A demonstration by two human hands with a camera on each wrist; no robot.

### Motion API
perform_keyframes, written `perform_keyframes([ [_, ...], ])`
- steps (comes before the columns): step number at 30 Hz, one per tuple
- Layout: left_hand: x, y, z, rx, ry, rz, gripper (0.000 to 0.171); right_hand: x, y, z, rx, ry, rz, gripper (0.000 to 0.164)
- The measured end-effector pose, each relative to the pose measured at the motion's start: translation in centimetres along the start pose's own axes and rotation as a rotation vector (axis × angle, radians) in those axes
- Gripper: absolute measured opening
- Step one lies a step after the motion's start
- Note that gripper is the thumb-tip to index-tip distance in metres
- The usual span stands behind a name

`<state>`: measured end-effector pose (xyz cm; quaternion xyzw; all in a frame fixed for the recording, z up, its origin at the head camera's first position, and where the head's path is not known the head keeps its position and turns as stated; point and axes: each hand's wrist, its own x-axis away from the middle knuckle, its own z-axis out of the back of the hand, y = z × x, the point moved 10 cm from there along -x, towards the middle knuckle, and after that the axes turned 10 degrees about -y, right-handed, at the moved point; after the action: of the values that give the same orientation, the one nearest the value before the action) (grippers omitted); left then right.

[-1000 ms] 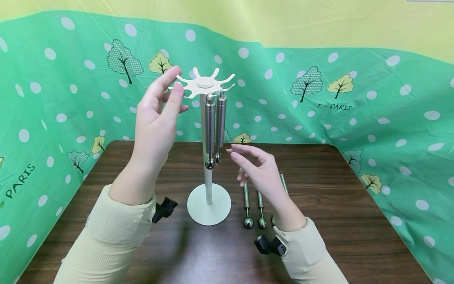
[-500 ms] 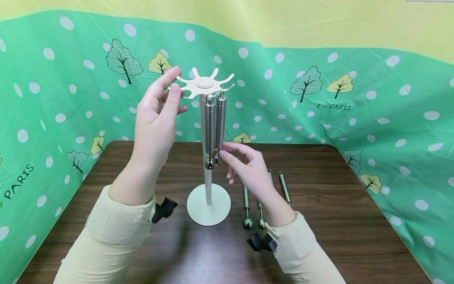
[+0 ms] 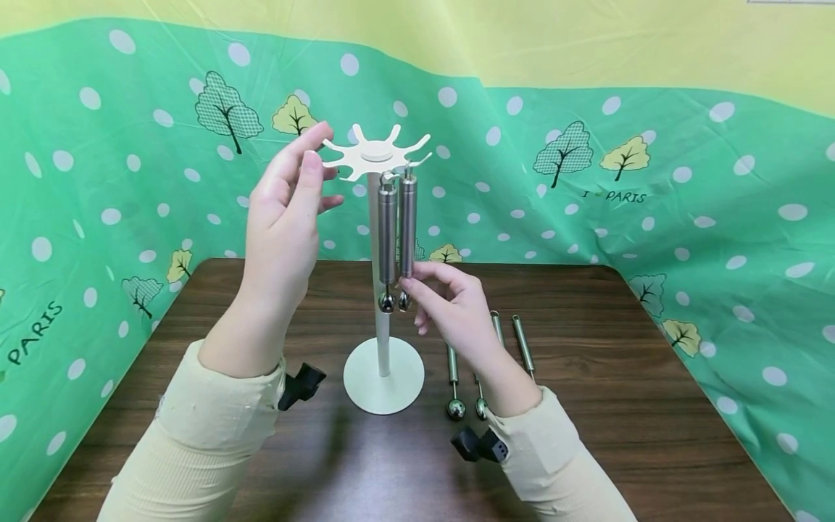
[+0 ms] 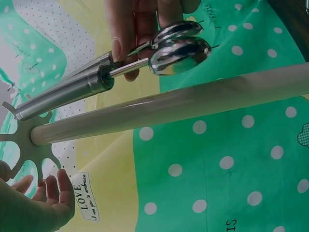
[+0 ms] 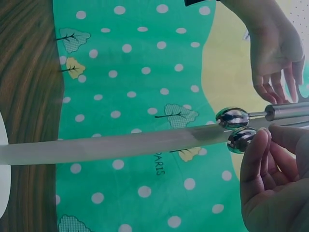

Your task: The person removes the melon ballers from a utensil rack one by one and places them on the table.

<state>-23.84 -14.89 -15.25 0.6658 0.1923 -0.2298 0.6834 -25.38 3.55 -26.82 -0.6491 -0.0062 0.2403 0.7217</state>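
Note:
A white rack with curved prongs (image 3: 377, 154) stands upright on a round base. Two steel melon ballers hang from its right front prongs. The nearer melon baller (image 3: 387, 235) hangs free; my right hand (image 3: 457, 304) pinches the farther melon baller (image 3: 409, 225) low down, near its neck, between thumb and fingers. Both shiny rounded heads (image 4: 179, 55) show side by side in the left wrist view. My left hand (image 3: 280, 225) is raised at the rack's left prongs, index fingertip right at one prong, thumb held apart from the index finger.
Several more melon ballers (image 3: 453, 370) lie on the dark wooden table (image 3: 620, 406) right of the rack's base (image 3: 383, 395), partly hidden behind my right wrist. A green and yellow patterned cloth (image 3: 496, 167) hangs behind the table.
My right hand has come left and taken hold of the farther hanging melon baller near its neck, shifting it slightly right. My left thumb has drawn back from the prongs a little.

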Motion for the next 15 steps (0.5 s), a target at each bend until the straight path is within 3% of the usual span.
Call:
perform_keyframes([
  [15, 0.2, 0.1, 0.1, 0.011, 0.002, 0.009, 0.04, 1.3, -1.7, 0.9, -0.05, 0.058, 0.132, 0.019],
])
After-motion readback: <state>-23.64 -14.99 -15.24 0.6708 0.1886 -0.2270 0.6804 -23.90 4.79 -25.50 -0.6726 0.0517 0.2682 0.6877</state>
